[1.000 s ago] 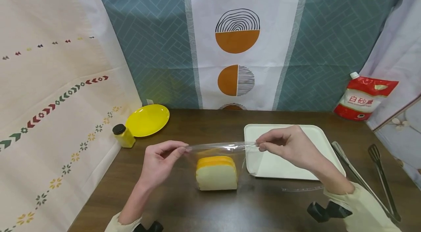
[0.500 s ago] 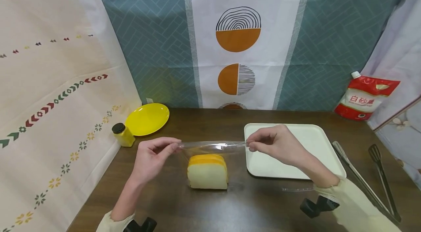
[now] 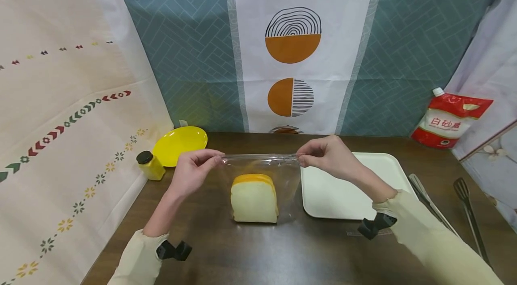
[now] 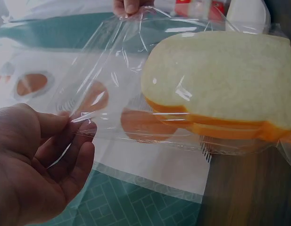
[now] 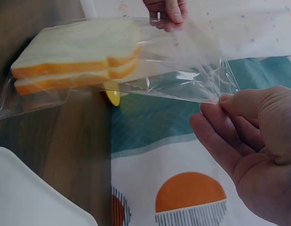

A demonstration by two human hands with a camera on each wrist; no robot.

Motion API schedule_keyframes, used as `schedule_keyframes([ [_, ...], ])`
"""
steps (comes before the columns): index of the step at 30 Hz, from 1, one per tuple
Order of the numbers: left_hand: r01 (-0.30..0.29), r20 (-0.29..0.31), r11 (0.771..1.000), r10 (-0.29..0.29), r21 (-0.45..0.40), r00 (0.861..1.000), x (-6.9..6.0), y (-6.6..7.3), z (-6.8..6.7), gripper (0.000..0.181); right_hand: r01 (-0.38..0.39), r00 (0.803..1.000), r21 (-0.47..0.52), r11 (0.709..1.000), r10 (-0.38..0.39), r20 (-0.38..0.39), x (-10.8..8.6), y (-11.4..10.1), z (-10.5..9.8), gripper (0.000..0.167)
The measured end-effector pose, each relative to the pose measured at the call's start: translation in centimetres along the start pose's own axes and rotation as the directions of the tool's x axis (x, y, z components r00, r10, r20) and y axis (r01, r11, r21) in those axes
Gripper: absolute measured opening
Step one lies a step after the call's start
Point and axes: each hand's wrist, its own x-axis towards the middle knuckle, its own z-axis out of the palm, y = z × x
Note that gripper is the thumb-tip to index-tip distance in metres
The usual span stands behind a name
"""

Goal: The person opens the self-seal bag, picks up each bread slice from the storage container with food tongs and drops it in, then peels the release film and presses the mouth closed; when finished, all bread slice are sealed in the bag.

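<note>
Between my two hands hangs a clear plastic bag (image 3: 288,186) with two slices of bread (image 3: 254,199) inside, orange-crusted and pale-faced. My left hand (image 3: 193,170) pinches the bag's upper left corner between thumb and fingertips. At the opposite upper corner, my right hand (image 3: 331,155) pinches the film the same way, so the top edge is stretched nearly straight. In the right wrist view the slices (image 5: 79,54) lie face to face at the bag's bottom end. The left wrist view shows loose, creased film (image 4: 117,70) between the bread and the pinched edge.
A white tray (image 3: 343,193) lies behind and below my right hand. Tongs (image 3: 432,204) and a dark slotted utensil (image 3: 470,217) are further right. A red and white pouch (image 3: 448,121) stands at the back right. A yellow plate (image 3: 179,143) and black-capped yellow jar (image 3: 151,166) sit back left.
Both hands have moved up and away, the right also leftward, lifting the bag's top edge. The bread has shifted slightly left and up, and more of its pale face shows.
</note>
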Motion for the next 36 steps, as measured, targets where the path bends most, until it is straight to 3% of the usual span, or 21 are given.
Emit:
schedule_keyframes([
  [10,0.056,0.023,0.997,-0.058,0.051,0.998,3.8,-1.3,0.2,0.016,-0.087,0.996,-0.035,0.996,0.088,0.026,3.1,1.9,-0.7,0.010],
  [14,0.094,0.039,0.994,-0.097,0.055,0.995,5.4,-2.3,0.3,0.018,-0.116,0.993,-0.006,0.993,0.116,0.033,4.4,2.6,-0.9,0.011],
  [21,0.181,0.053,0.981,-0.184,0.064,0.981,8.0,-4.2,0.5,0.018,-0.162,0.986,-0.058,0.985,0.164,0.027,7.0,4.2,-0.9,0.014],
  [28,0.212,0.068,0.972,-0.219,0.097,0.973,9.9,-6.1,1.0,0.022,-0.188,0.982,-0.078,0.979,0.190,0.019,8.9,5.9,-0.7,0.014],
  [36,0.277,0.062,0.953,-0.286,0.125,0.956,11.0,-8.8,1.9,0.021,-0.192,0.981,-0.067,0.979,0.193,0.006,10.0,8.4,0.1,0.011],
])
